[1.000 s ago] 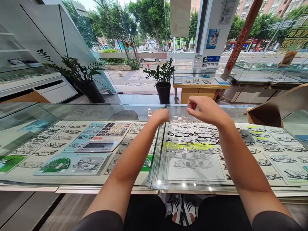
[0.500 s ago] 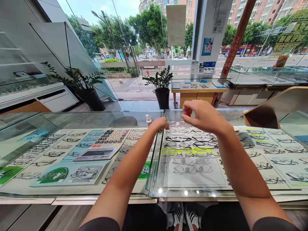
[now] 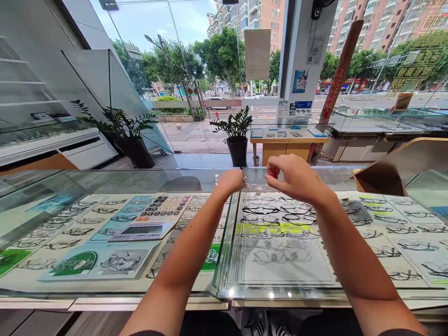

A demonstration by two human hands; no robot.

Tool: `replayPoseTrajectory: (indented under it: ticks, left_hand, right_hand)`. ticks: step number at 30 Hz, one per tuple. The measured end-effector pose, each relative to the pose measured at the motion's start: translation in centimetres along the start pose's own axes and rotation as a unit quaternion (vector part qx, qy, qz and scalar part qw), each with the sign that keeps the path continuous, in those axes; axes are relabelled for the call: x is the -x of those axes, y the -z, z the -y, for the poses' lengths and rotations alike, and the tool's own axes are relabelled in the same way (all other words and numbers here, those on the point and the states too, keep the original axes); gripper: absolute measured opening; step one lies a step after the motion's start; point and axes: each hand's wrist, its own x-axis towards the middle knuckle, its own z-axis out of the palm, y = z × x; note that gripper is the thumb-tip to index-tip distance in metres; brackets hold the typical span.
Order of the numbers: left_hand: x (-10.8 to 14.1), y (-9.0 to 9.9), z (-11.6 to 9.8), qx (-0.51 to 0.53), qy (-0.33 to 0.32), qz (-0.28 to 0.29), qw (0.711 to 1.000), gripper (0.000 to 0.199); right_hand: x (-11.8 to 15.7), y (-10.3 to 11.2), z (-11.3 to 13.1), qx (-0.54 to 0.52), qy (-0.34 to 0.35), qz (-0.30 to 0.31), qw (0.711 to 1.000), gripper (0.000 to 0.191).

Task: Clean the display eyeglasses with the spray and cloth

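Observation:
My left hand (image 3: 230,181) is closed above the far part of the glass counter, just left of the seam between two cases. A small pale bit shows at its fingertips, too small to name. My right hand (image 3: 292,177) hovers to the right with fingers curled in and thumb close to the forefinger; whatever they pinch, if anything, does not show clearly. Between the hands lies a clear-rimmed pair of glasses (image 3: 259,188); I cannot tell whether either hand touches it. Black-rimmed glasses (image 3: 261,208) rest in rows below. A small white-capped bottle (image 3: 217,178) stands beside my left hand.
A calculator (image 3: 163,207) lies on the left case over a pale blue card (image 3: 154,247). The glass counter (image 3: 224,275) holds several rows of glasses. A brown stand (image 3: 388,172) is at the right. Potted plants (image 3: 237,149) stand beyond.
The view has tilted up slightly, so the counter sits lower in the picture. The bottle is more hidden behind my left hand. Both hands keep nearly the same pose.

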Motion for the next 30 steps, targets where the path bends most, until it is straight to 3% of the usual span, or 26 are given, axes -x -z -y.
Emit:
replayPoseTrajectory:
  ticks: [7, 10, 13, 17, 21, 24, 27, 30]
  left_hand:
    - [3.4, 3.5, 0.2, 0.025, -0.019, -0.085, 0.996, 0.020]
    - [4.2, 4.4, 0.5, 0.139, -0.047, -0.144, 0.979, 0.021]
    - [4.4, 4.6, 0.5, 0.321, -0.078, -0.183, 0.926, 0.020]
    - [4.6, 4.7, 0.2, 0.466, -0.150, -0.213, 0.845, 0.026]
    - [5.5, 5.0, -0.5, 0.526, -0.176, -0.199, 0.808, 0.032]
    - [6.2, 5.1, -1.1, 0.533, -0.194, -0.179, 0.804, 0.031]
    - [6.7, 5.2, -1.5, 0.519, -0.214, -0.155, 0.813, 0.028]
    - [7.1, 5.3, -1.6, 0.484, -0.241, -0.115, 0.833, 0.027]
  right_hand:
    - [0.5, 0.5, 0.5, 0.020, 0.009, 0.011, 1.000, 0.017]
    - [0.8, 0.7, 0.6, -0.024, -0.013, 0.042, 0.999, 0.029]
    - [0.6, 0.5, 0.2, -0.077, -0.073, 0.069, 0.992, 0.044]
    - [0.0, -0.4, -1.1, -0.195, -0.138, -0.025, 0.971, 0.039]
    - [-0.7, -1.2, -2.3, -0.277, -0.171, -0.186, 0.927, 0.055]
    - [-1.0, -1.6, -2.6, -0.341, -0.153, -0.258, 0.891, 0.054]
    - [-1.2, -1.7, -2.4, -0.412, -0.131, -0.265, 0.862, 0.035]
    - [-1.1, -1.4, -2.1, -0.428, -0.112, -0.269, 0.855, 0.031]
